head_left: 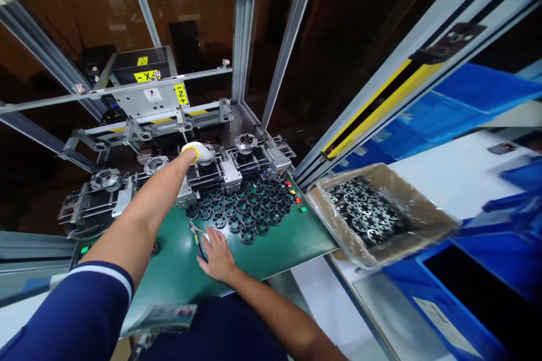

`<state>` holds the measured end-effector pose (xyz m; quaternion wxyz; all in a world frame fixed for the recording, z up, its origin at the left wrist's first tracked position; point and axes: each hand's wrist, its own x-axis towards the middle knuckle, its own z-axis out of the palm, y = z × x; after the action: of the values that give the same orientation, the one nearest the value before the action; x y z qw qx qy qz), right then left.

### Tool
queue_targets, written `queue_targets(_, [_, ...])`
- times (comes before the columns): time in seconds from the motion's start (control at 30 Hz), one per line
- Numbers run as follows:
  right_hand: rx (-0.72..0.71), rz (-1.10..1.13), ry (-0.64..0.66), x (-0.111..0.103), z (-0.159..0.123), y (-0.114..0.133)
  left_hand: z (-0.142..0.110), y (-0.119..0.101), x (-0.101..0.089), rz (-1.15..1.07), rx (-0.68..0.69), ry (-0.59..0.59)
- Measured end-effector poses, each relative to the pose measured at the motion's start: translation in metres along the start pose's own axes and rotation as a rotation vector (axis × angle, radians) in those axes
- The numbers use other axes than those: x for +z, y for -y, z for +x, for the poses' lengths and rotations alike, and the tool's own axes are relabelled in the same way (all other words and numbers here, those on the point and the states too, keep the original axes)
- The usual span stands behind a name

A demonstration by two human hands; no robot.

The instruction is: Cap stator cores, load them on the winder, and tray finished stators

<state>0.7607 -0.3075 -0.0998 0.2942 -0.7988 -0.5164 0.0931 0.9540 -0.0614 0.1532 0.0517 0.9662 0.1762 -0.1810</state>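
Observation:
My left hand (200,153), in a white glove with a yellow cuff edge, reaches over a fixture in the middle of the machine. Its fingers are hidden by the glove and the angle, so what they grip cannot be told. On the green worktop (178,271), my right hand (218,255) lies with fingers stretched out and apart. Beside it, partly under the thumb side, is a pair of cutting pliers (197,240) with dark and yellow-green handles. Several round black ring parts (247,220) stand close together just beyond my right hand.
To the right stands a plastic-lined cardboard box (419,208) with layered ring parts. Other fixtures, one with a round part (246,144), line the machine. A metal upright (245,28) and a rail (127,86) frame the space. Coloured buttons (298,200) sit at the worktop's right edge.

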Motion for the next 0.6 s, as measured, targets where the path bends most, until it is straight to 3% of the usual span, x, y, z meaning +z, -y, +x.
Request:
queue_targets(0.2, [-0.004,0.013,-0.007,0.002,-0.001,-0.001,-0.007,0.007,0.004,0.038,-0.067,0.003])
queue_targets(0.6, [-0.003,-0.067,-0.019,0.003,0.0,-0.003,0.01,0.0,0.006,0.008,-0.02,0.0])
